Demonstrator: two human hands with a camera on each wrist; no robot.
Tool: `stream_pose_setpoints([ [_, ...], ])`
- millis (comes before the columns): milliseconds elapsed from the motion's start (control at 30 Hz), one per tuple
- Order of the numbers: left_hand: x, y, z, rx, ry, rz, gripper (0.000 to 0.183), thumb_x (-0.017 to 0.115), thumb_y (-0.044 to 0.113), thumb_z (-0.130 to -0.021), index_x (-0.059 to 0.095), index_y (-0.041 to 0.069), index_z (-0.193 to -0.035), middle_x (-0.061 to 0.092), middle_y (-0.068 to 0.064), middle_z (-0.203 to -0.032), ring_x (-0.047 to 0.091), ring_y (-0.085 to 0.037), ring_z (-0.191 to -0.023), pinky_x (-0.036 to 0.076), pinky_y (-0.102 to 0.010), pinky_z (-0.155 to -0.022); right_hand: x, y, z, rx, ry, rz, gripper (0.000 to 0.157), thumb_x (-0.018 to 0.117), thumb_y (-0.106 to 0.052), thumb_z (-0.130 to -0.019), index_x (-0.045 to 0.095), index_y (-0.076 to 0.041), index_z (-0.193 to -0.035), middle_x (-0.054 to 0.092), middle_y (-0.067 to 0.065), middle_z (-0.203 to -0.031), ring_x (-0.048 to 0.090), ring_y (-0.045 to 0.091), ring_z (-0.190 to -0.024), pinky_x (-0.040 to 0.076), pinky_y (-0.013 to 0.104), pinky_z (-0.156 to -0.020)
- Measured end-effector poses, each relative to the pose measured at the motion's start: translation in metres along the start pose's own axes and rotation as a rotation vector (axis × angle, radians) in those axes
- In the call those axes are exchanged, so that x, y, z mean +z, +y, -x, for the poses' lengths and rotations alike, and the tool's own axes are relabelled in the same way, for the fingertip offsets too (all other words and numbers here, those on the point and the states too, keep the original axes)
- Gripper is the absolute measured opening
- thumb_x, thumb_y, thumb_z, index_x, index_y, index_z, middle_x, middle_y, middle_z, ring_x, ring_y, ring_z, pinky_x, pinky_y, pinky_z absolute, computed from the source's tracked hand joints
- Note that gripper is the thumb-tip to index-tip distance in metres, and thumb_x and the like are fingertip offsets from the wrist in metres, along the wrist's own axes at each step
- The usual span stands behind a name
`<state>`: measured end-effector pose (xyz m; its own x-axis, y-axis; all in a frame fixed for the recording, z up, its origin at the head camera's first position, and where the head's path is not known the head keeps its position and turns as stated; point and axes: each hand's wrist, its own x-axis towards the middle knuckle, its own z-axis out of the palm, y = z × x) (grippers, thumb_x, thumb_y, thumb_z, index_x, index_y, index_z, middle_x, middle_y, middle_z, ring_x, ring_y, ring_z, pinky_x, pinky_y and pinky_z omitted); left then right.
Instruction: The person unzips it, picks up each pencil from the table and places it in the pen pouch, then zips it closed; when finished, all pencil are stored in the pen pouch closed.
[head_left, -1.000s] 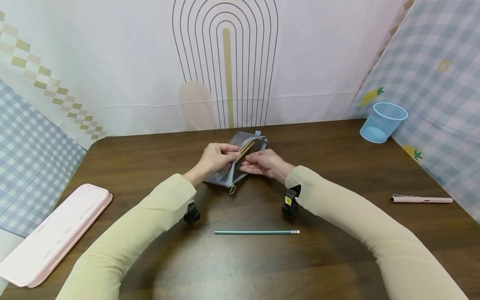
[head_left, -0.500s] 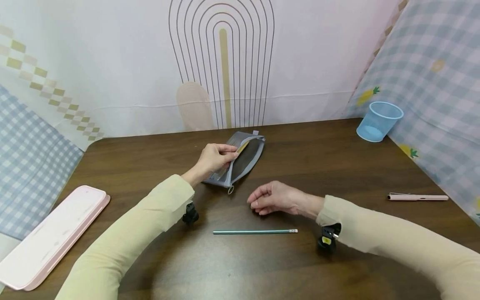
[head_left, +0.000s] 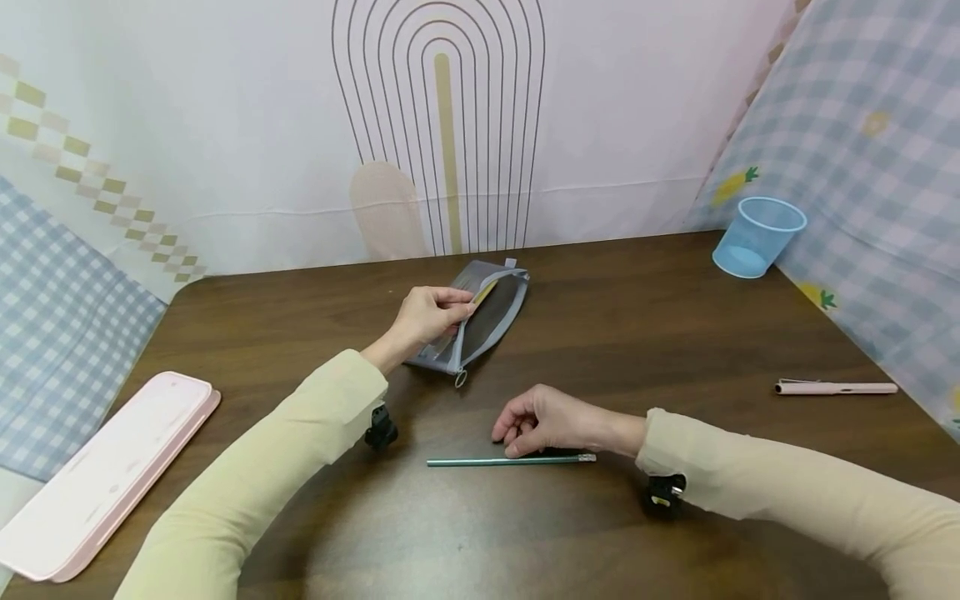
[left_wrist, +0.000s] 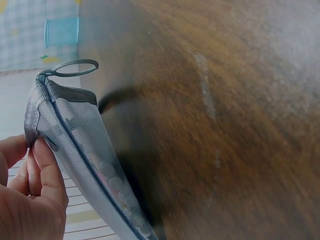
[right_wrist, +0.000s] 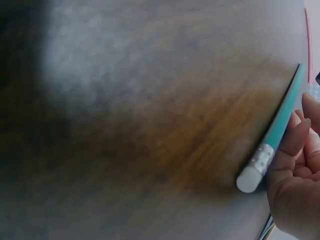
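At the back middle of the table lies a grey mesh zip pouch (head_left: 491,327), its mouth unzipped and gaping. My left hand (head_left: 431,318) pinches its zip edge between thumb and fingers, as the left wrist view also shows. A yellow stick-like item (head_left: 486,293) shows inside the mouth, mostly hidden. Nearer to me, a green pencil (head_left: 467,462) with a white eraser (right_wrist: 249,180) lies flat on the table. My right hand (head_left: 558,421) is just beyond it, fingers loosely bent, the thumb tip at the pencil's side; whether it touches is hard to tell.
A pink-white case (head_left: 112,467) lies at the left edge. A pale pink pen (head_left: 836,388) lies at the right, and a blue mesh pen cup (head_left: 757,242) stands at the back right corner. Patterned cloth hangs behind and at both sides.
My right hand has left the pouch and come down toward me to the green pencil. The pouch mouth gapes wider, and the yellow item sits lower in it. My left hand has stayed.
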<state>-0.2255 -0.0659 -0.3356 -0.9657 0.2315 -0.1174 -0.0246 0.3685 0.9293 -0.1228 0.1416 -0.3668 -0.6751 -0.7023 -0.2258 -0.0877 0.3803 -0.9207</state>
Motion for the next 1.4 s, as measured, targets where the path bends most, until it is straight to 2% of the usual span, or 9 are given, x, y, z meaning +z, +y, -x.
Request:
stream_pose_setpoints([
  [133, 0.0, -0.001, 0.0, 0.007, -0.005, 0.003, 0.032, 0.065, 0.013, -0.089, 0.065, 0.0, -0.118, 0.067, -0.018, -0.111, 0.066, -0.031, -0.095, 0.057, -0.032, -0.075, 0.003, 0.0, -0.001, -0.049, 0.008, 0.129, 0.015, 0.075, -0.001, -0.076, 0.07, -0.002, -0.09, 0.061, -0.004, -0.073, 0.045, 0.001, -0.054, 0.04, 0.014, -0.05],
  [333, 0.0, -0.001, 0.0, 0.008, 0.0, 0.007, 0.032, 0.065, 0.012, -0.088, 0.065, 0.0, -0.117, 0.067, -0.018, -0.109, 0.066, -0.029, -0.093, 0.057, -0.033, -0.075, 0.003, -0.002, 0.0, -0.145, 0.003, 0.363, 0.011, 0.079, -0.01, -0.075, 0.069, -0.011, -0.079, 0.058, -0.005, -0.076, 0.048, 0.0, -0.064, 0.045, 0.015, -0.057],
  [500, 0.0, -0.002, -0.001, 0.0, 0.0, 0.013, 0.032, 0.065, 0.012, -0.088, 0.065, 0.0, -0.118, 0.067, -0.018, -0.11, 0.065, -0.03, -0.095, 0.057, -0.032, -0.075, 0.003, -0.003, -0.001, -0.173, 0.002, 0.406, 0.008, 0.076, -0.007, -0.077, 0.068, -0.01, -0.076, 0.056, -0.004, -0.075, 0.048, -0.002, -0.066, 0.046, 0.015, -0.058],
  [733, -0.001, -0.001, -0.001, 0.004, 0.003, 0.002, 0.031, 0.065, 0.012, -0.088, 0.065, 0.0, -0.117, 0.067, -0.018, -0.11, 0.065, -0.011, -0.078, 0.057, -0.032, -0.076, 0.005, -0.006, 0.0, -0.213, 0.005, 0.549, 0.011, 0.075, -0.011, -0.078, 0.065, -0.014, -0.075, 0.055, -0.006, -0.075, 0.049, 0.0, -0.069, 0.045, 0.014, -0.061],
  [900, -0.001, 0.0, 0.001, -0.001, 0.002, 0.012, 0.032, 0.065, 0.011, -0.088, 0.065, 0.0, -0.118, 0.067, -0.018, -0.111, 0.067, -0.023, -0.09, 0.057, -0.03, -0.074, 0.002, -0.004, 0.0, -0.191, 0.001, 0.468, 0.008, 0.071, -0.007, -0.08, 0.065, -0.012, -0.077, 0.055, -0.007, -0.075, 0.048, -0.002, -0.067, 0.044, 0.014, -0.06],
  [1033, -0.002, 0.0, 0.001, 0.007, 0.002, -0.007, 0.031, 0.066, 0.013, -0.088, 0.065, 0.001, -0.118, 0.067, -0.016, -0.111, 0.067, -0.018, -0.084, 0.057, -0.027, -0.07, -0.006, -0.005, 0.002, -0.152, 0.041, 0.329, 0.004, 0.068, -0.005, -0.083, 0.065, -0.007, -0.08, 0.056, -0.007, -0.071, 0.048, -0.001, -0.064, 0.044, 0.015, -0.057],
  [1233, -0.005, -0.003, 0.0, 0.017, 0.006, -0.014, 0.031, 0.065, 0.012, -0.088, 0.065, 0.001, -0.118, 0.068, -0.016, -0.11, 0.064, -0.008, -0.076, 0.057, -0.029, -0.072, -0.021, -0.01, 0.003, -0.11, 0.181, 0.209, 0.004, 0.065, -0.006, -0.087, 0.064, -0.001, -0.086, 0.061, 0.0, -0.073, 0.051, 0.005, -0.063, 0.046, 0.018, -0.056],
  [1400, -0.005, -0.004, 0.0, 0.022, 0.007, -0.011, 0.031, 0.065, 0.012, -0.088, 0.066, 0.001, -0.117, 0.068, -0.017, -0.11, 0.062, -0.004, -0.072, 0.057, -0.031, -0.073, -0.03, -0.007, -0.001, -0.001, 0.345, 0.009, 0.011, 0.061, -0.004, -0.089, 0.061, 0.005, -0.096, 0.062, 0.009, -0.079, 0.054, 0.009, -0.065, 0.051, 0.022, -0.057],
])
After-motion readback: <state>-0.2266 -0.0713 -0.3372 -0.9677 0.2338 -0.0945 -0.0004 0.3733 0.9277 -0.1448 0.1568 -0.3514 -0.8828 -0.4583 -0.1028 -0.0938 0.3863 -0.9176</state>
